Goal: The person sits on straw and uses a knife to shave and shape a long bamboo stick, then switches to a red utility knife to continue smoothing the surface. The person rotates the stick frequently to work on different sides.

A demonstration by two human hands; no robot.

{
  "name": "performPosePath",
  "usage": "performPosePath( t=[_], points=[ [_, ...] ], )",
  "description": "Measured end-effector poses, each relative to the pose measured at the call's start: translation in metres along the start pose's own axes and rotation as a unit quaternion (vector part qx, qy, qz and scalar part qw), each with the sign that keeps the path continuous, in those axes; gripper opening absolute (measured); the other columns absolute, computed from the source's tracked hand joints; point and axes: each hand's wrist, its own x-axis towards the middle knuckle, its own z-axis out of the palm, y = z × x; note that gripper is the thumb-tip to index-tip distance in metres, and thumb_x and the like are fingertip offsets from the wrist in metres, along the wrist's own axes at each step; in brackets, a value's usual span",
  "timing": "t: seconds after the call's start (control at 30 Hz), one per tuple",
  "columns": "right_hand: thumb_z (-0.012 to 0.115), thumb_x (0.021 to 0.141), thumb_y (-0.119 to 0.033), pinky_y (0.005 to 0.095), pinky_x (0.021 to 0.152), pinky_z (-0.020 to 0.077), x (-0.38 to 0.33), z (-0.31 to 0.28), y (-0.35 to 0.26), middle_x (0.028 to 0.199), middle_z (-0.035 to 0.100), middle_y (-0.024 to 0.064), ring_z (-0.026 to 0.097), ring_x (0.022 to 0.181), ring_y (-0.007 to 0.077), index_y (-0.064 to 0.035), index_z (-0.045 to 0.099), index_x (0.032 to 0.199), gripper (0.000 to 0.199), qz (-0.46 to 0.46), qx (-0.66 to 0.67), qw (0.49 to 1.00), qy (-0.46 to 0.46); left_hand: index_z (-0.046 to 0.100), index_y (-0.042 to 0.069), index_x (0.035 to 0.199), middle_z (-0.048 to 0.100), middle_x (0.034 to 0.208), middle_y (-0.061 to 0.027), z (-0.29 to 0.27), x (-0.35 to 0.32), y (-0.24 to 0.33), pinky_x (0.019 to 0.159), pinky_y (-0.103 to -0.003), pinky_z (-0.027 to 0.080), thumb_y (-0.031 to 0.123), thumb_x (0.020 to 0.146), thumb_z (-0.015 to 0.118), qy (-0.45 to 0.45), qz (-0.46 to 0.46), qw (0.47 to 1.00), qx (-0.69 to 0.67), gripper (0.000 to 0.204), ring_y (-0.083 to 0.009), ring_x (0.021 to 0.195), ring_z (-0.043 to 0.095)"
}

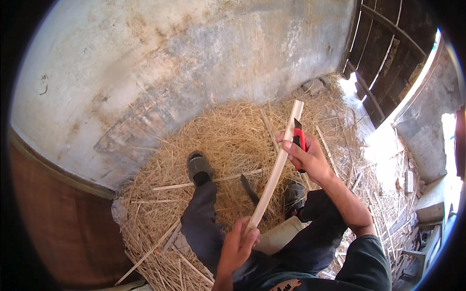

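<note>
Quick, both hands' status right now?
Left hand: closed, holding the near end of the wooden strip.
Right hand: closed, holding the red-and-black knife and the strip farther up.

The left hand (237,246) sits at lower centre, thumb and fingers pinched, its forearm (224,277) rising from the lower edge. The right hand (310,159), higher and right of centre, has curled fingers; its forearm (350,206) slants up leftward.
</note>
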Motion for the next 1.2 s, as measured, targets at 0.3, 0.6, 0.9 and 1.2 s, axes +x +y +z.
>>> performPosePath(
  t=[0.3,0.6,0.9,1.2],
  points=[
    [0.065,0.106,-0.043,0.0262,0.059,0.0448,-0.003,0.002,0.023,0.083,0.065,-0.0006,0.056,0.065,0.0077,-0.0003,0.066,0.13,0.049,-0.159,-0.078,0.983,0.054,0.068,-0.004,0.128,0.055,0.072,0.0029,-0.002,0.009,0.016,0.048,-0.022,0.034,0.021,0.114,0.055,0.021,-0.023,0.998,-0.049,0.031,-0.0015,0.056,0.043],
    [0.085,0.089,-0.032,0.0362,0.057,0.0582,-0.047,0.034,0.011,0.087,0.072,0.0043,0.071,0.065,0.0247,-0.0087,0.075,0.105,0.03,-0.377,-0.43,0.818,-0.063,0.067,-0.003,0.129,0.053,0.073,0.0043,-0.006,0.022,0.031,0.053,-0.023,0.034,0.021,0.111,0.059,0.106,0.056,0.992,0.035,0.031,-0.0015,0.061,0.042],
    [0.086,0.087,-0.033,0.0339,0.049,0.0523,-0.053,0.043,0.019,0.077,0.063,0.0015,0.066,0.055,0.0193,-0.0092,0.076,0.107,0.033,-0.411,-0.457,0.788,-0.025,0.068,-0.002,0.123,0.058,0.072,0.0008,0.002,0.025,0.045,0.054,-0.026,0.039,0.017,0.109,0.062,0.126,0.08,0.986,0.07,0.025,-0.004,0.062,0.049],
    [0.087,0.085,-0.036,0.0318,0.048,0.05,-0.051,0.042,0.02,0.072,0.06,-0.0012,0.065,0.056,0.0168,-0.0117,0.078,0.106,0.033,-0.422,-0.477,0.771,0.004,0.069,-0.001,0.12,0.06,0.072,-0.0023,0.003,0.025,0.046,0.054,-0.028,0.041,0.019,0.109,0.063,0.132,0.084,0.983,0.101,0.024,-0.0064,0.061,0.051]
  ],
)
